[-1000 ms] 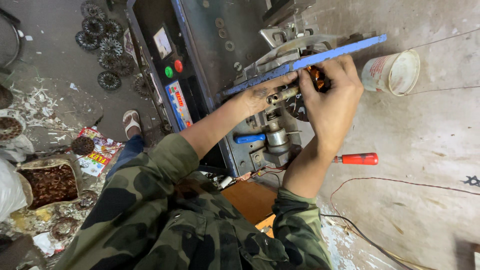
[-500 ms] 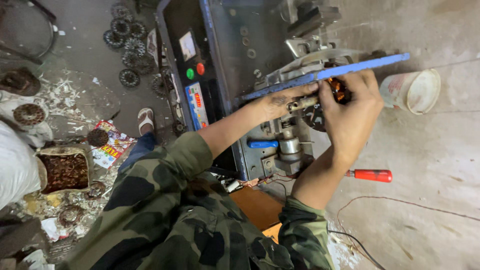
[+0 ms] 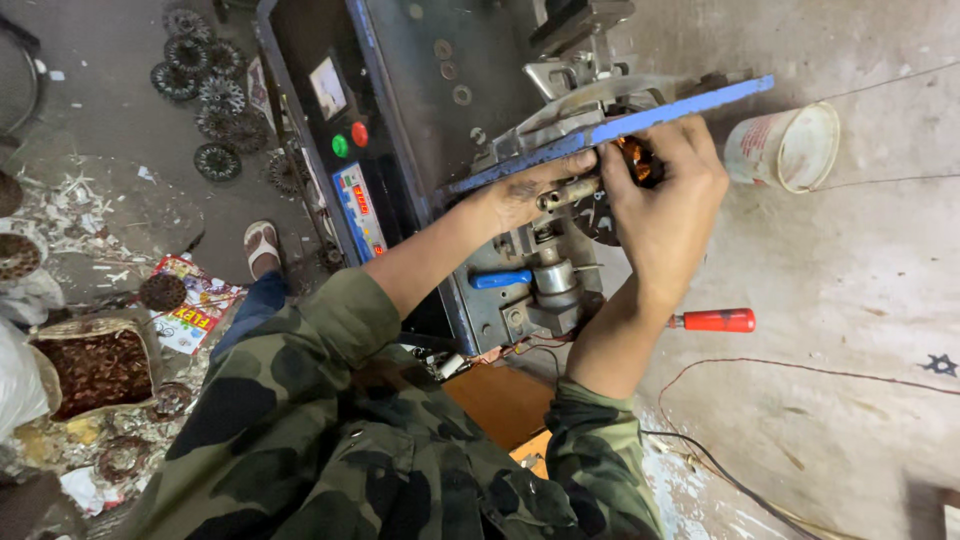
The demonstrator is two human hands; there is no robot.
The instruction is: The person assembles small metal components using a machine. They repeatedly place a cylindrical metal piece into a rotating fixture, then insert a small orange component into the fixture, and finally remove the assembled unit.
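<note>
While both hands sit up at the winding head of the grey machine (image 3: 440,120), the thing they're on is a copper-wound armature (image 3: 632,160), shiny orange coil wire with a dull metal shaft (image 3: 568,192) sticking out of it. It's tucked right under the blue flat bar (image 3: 610,130), at the machine's right edge, so only a sliver shows. Left hand (image 3: 525,195) has its fingers pinched together on the shaft end. Right hand (image 3: 665,205) is curled over the coil, fingers closed on it.

Counts: one armature, one blue bar, one blue-handled lever (image 3: 500,279) lower on the machine, one green button (image 3: 340,146) and one red button (image 3: 359,134) on the panel. On the concrete worktop (image 3: 860,300): one white plastic cup (image 3: 785,148) on its side near the far edge, one red-handled screwdriver (image 3: 712,321) just beside the right forearm.
</note>
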